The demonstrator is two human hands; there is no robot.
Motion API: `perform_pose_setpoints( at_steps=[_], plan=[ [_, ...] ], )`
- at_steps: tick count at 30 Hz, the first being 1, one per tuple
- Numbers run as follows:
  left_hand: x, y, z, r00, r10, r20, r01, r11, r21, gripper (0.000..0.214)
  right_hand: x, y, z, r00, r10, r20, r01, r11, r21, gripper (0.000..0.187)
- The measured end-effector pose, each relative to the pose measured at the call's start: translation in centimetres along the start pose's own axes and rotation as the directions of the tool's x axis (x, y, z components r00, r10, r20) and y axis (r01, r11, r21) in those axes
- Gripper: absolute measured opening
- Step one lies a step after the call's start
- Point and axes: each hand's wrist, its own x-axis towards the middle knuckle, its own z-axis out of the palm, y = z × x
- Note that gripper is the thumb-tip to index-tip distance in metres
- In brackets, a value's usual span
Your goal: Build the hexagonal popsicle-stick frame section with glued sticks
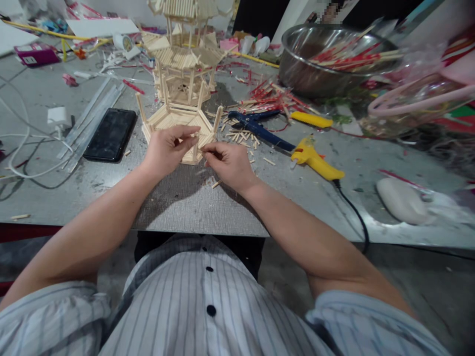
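two hands: left hand (166, 151), right hand (232, 163), fingers bent narrow, cannot tell if holding anything | one hexagonal stick frame (178, 117) at their fingertips; one stick tower (187, 55) far | left: one phone (110, 134); right: one glue gun (321, 163), one metal bowl (315, 81) | grey table (200, 207), grey floor (287, 277)

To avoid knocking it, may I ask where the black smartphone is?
In the head view, the black smartphone lies on the left, between the white charger and the hexagonal stick base.
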Motion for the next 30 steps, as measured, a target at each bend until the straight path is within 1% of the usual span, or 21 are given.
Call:
perform_pose_setpoints(
  at_steps=[5,8,12,16,20,30],
  plan=[
    [0.0,0.2,-0.1,1.000,-0.003,0.010,0.003,1.000,-0.003,0.024,0.0,-0.1,-0.1,1.000,-0.005,-0.002,0.005,1.000,0.010,0.021],
    [0.0,0.0,-0.2,1.000,0.014,0.016,-0.014,1.000,0.013,0.026,0.0,0.0,-0.1,1.000,-0.014,-0.006,0.014,1.000,0.016,0.020],
    [-0.1,-0.3,-0.3,0.999,0.022,0.026,-0.022,0.999,0.025,0.031,-0.1,0.2,-0.1,1.000,0.005,-0.002,-0.005,1.000,0.022,0.019],
    [-0.2,-0.3,-0.4,0.999,0.029,0.025,-0.029,0.999,0.020,0.035,-0.1,0.3,0.0,0.999,0.010,-0.031,-0.009,0.998,0.055,0.019],
    [-0.3,-0.4,-0.3,1.000,0.026,0.013,-0.026,1.000,0.015,0.032,-0.1,0.2,-0.1,0.999,0.028,-0.044,-0.026,0.999,0.048,0.021],
    [-0.1,-0.9,-0.3,0.998,0.024,-0.058,-0.023,1.000,0.021,0.025,-0.1,0.3,-0.8,0.998,0.005,-0.069,-0.004,1.000,0.004,0.020]
  ],
)
